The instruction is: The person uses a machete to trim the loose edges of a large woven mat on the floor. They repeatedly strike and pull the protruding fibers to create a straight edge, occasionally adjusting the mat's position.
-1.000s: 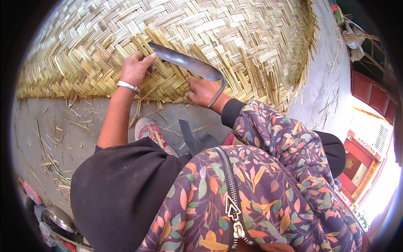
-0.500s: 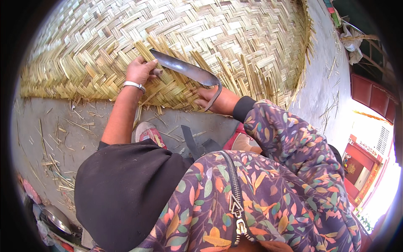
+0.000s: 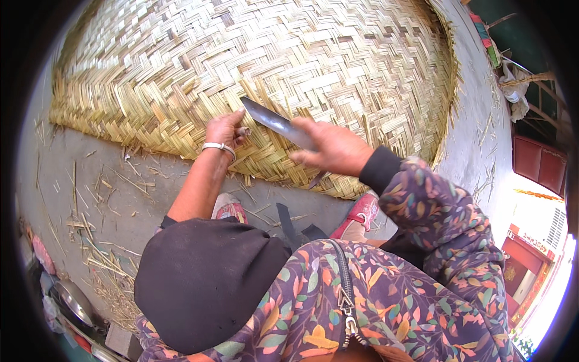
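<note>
A large woven mat (image 3: 289,54) of pale, split plant strips spreads before me, its near edge folded and thick. A long dark metal blade (image 3: 268,119) lies slantwise over the weave, its tip pointing up and left. My right hand (image 3: 341,148) closes over the blade's right end, thumb and forefinger on either side of it; the hooked end shows just below the palm. Close to the blade tip, my left hand (image 3: 224,130) rests on the mat with curled fingers. A short brown cylindrical piece (image 3: 243,131) sticks out of them; its kind is unclear.
Loose strips (image 3: 99,256) litter the grey floor (image 3: 145,193). My red shoes (image 3: 365,210) stand by the mat's near edge. A metal bowl (image 3: 73,301) sits at lower left. Dry branches and a pale bag (image 3: 515,90) are at upper right.
My right hand has come up from the weave beneath the hook and now grasps the blade's right end. The left hand stays near the blade tip; the whole view has shifted.
</note>
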`<state>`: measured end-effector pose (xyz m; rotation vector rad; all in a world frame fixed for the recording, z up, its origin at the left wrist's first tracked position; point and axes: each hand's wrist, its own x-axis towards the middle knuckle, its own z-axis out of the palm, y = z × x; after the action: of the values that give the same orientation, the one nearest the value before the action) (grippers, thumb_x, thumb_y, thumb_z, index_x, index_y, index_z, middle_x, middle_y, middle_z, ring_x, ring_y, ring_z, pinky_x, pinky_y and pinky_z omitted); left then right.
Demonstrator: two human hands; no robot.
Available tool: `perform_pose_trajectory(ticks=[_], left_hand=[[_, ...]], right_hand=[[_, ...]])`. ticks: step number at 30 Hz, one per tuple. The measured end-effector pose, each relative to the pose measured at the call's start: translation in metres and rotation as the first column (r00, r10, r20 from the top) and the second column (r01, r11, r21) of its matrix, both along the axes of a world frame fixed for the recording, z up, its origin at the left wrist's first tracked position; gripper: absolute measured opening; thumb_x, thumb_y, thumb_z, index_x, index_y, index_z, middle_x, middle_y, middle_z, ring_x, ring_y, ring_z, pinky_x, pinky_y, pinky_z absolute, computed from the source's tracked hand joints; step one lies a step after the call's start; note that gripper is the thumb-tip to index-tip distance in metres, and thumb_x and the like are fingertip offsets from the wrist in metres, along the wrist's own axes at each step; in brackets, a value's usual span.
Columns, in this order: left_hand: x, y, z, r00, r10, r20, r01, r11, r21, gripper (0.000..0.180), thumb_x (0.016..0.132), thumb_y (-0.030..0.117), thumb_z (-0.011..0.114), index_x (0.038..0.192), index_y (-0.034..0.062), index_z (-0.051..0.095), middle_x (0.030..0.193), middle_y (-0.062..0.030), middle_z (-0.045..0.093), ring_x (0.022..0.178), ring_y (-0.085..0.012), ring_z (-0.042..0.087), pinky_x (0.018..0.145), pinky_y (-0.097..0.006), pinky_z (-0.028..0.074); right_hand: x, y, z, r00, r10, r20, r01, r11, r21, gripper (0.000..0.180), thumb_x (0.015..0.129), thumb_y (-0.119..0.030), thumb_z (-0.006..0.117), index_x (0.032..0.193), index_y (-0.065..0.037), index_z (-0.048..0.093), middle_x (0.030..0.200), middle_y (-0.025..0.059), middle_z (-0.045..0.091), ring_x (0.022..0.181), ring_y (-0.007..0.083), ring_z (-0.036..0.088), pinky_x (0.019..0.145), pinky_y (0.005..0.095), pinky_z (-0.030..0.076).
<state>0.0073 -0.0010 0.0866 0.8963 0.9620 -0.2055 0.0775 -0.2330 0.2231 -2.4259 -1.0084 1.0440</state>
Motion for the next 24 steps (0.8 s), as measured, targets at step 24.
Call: perform_pose_trajectory(ticks=[24], left_hand=[[0.005, -0.035, -0.037, 0.707, -0.506, -0.494, 0.624, 0.118, 0.772, 0.049, 0.080, 0.052, 0.074, 0.069, 0.0058, 0.061, 0.071, -0.0160, 0.066, 0.066, -0.0316, 0.064, 0.061, -0.044, 0.049]], right_hand=[[0.002, -0.044, -0.022, 0.913, 0.336, 0.230, -0.238, 0.899, -0.367, 0.031, 0.086, -0.012, 0.055, 0.116, -0.005, 0.058, 0.082, 0.0177, 0.067, 0.075, 0.0342, 0.069, 0.062, 0.0469, 0.055]])
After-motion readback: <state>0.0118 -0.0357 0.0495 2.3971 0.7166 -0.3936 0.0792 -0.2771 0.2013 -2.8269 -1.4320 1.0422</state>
